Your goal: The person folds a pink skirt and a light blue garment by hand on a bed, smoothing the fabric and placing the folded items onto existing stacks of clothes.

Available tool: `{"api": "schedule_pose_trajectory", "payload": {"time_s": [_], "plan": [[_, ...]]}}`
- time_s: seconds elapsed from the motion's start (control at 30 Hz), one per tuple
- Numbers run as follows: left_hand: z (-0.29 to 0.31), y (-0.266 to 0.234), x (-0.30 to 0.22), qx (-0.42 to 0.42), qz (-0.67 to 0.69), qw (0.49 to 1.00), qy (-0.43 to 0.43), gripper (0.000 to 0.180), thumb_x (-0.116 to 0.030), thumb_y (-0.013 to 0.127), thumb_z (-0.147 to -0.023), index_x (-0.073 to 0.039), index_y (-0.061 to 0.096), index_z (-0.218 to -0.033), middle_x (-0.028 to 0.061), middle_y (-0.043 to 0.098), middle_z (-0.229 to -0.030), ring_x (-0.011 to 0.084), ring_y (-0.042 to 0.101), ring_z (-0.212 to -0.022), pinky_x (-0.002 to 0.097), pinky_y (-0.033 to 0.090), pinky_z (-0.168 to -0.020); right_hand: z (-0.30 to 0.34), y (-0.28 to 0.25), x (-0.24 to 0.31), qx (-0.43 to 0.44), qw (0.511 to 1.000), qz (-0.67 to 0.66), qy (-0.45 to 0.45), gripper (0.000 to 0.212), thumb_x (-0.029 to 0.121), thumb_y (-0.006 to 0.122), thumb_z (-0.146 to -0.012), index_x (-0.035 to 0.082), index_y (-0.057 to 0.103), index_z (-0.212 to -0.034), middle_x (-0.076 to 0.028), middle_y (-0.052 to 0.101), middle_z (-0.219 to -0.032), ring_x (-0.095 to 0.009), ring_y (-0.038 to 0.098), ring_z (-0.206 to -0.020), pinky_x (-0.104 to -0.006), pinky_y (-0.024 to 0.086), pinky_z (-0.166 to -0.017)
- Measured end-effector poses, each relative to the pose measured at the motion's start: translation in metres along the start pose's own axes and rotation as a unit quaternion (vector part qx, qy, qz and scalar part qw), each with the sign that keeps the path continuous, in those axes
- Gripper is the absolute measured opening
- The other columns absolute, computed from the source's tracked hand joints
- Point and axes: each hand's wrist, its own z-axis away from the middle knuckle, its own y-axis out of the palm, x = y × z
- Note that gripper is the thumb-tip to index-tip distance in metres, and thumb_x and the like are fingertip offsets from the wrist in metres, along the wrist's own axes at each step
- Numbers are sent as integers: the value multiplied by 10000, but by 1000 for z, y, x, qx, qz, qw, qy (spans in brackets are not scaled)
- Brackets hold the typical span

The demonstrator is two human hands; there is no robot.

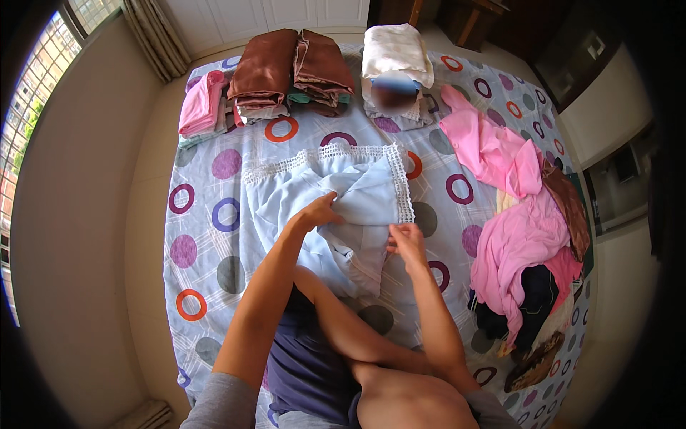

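Observation:
A light blue cloth with white lace trim (364,189) lies in front of me on the bed, rumpled and partly folded over. My left hand (319,211) rests on its middle, thumb and fingers apart. At the cloth's right side, just below the end of the lace edge, my right hand (407,242) pinches the border between thumb and curled fingers. The near part of the cloth bunches up close to my bent leg.
Folded stacks line the far side: pink cloth (202,104), brown cloths (263,68) and a white pile (396,53). To the right lies a loose heap of pink (518,232), brown and dark clothes. A patterned sheet (207,154) covers the bed.

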Motion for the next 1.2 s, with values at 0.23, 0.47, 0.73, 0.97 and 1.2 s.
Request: {"api": "schedule_pose_trajectory", "payload": {"time_s": [0.23,0.47,0.73,0.97,1.2], "plan": [[-3,20,-2,3,-155,983,97,924,-351,757,-555,-2,282,-1266,208,372,-1240,295,386,-1126,387,349,-916,-46,-23,23,37,994,-58,83,437,223,639,-731,6,440,-1053,-107,523,-950,-203,521,-830,-313,481,-609],[5,29,-29,-121,-320,922,182,909,-496,715,-544,61,362,-1170,240,447,-1128,372,457,-1008,404,391,-842,-62,43,90,131,986,-106,11,248,109,597,-719,58,547,-957,-45,584,-860,-160,562,-757,-316,447,-659],[-33,-32,75,-282,-39,952,113,339,-340,475,-820,-40,532,-968,160,560,-851,301,535,-718,389,440,-627,-19,151,133,197,955,-6,-224,430,125,585,-733,-32,462,-1114,-125,556,-972,-200,530,-899,-292,432,-769],[-29,5,-33,-58,530,832,-151,223,-273,515,-818,-66,558,-748,21,549,-634,149,520,-525,300,446,-475,65,45,40,132,848,381,-343,779,328,710,-619,-47,344,-1196,-218,379,-1206,-346,376,-1113,-385,316,-925],[-20,-8,-26,-64,528,840,-105,247,-291,490,-832,-69,562,-751,11,559,-615,127,522,-502,274,452,-459,81,48,-26,124,809,426,-385,536,-7,518,-640,34,423,-1166,-113,490,-1118,-270,426,-1081,-456,257,-936]]}}
